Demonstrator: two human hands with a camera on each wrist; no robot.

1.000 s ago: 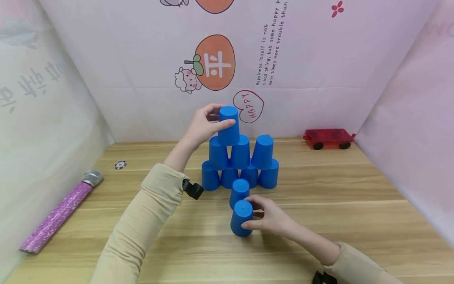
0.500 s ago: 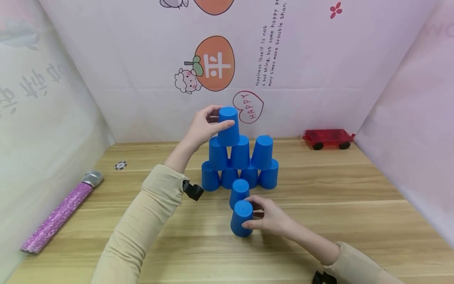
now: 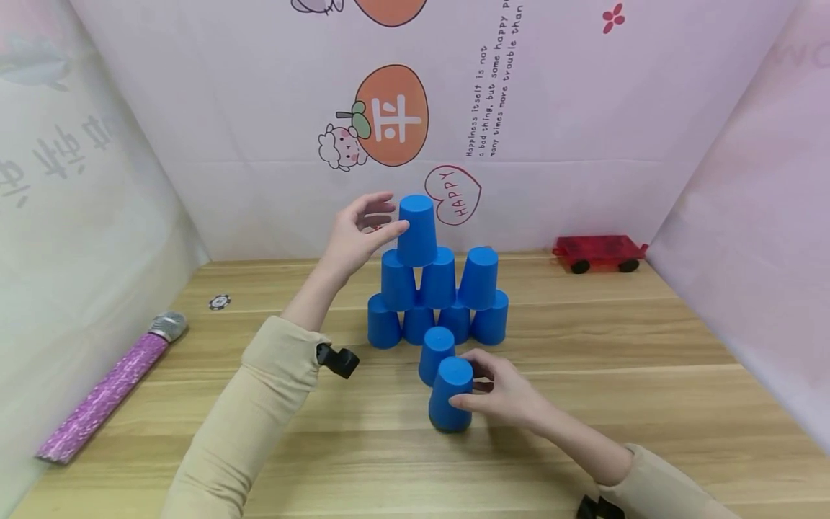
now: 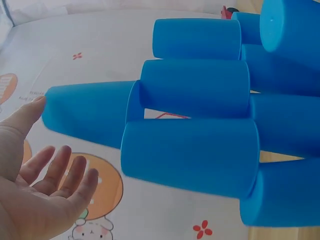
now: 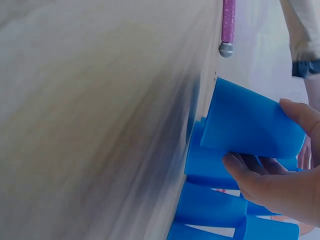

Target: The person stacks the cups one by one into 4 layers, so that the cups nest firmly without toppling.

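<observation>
Blue cups stand upside down in a stacked pyramid: a bottom row, three cups above, and a single top cup over the left and middle ones. Beside that top cup is my left hand, its fingers spread loosely off the wall; in the left wrist view the thumb tip lies at the cup's closed end, touching or nearly so. My right hand grips a front cup between thumb and fingers. That cup looks slightly raised from the wood. Just behind it stands another blue cup.
A pink glitter microphone lies at the left of the wooden table. Near the back left is a poker chip. A red toy wagon stands at the back right. Printed cloth hangs behind.
My left hand has let go of the top cup and drawn slightly left; the cup stays put. The right hand has shifted its cup a little to the right and lifted it slightly.
</observation>
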